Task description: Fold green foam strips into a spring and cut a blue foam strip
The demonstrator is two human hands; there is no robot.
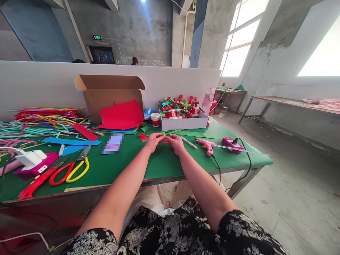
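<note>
My left hand (154, 141) and my right hand (175, 143) meet over the green tabletop, fingertips pinched close together. Between them shows a bit of a small green piece (164, 133), perhaps paper; the fingers cover most of it. Just left of my left hand lie small red pieces (142, 136). Beside my right hand rests a whitish pen-like stick (189, 142). Green paper strips (198, 134) lie behind the hands. Further right, a pink glue gun (207, 145) lies on its side with a clear glue stick in its back.
A white box (185, 123) of colourful figures stands behind my hands, a paper cup (155, 119) beside it. Leftward lie a phone (113, 143), scissors (77, 168), red-handled pliers (39, 182), pipe cleaners (47, 115) and a cardboard box (114, 101). A power strip (232, 145) sits right.
</note>
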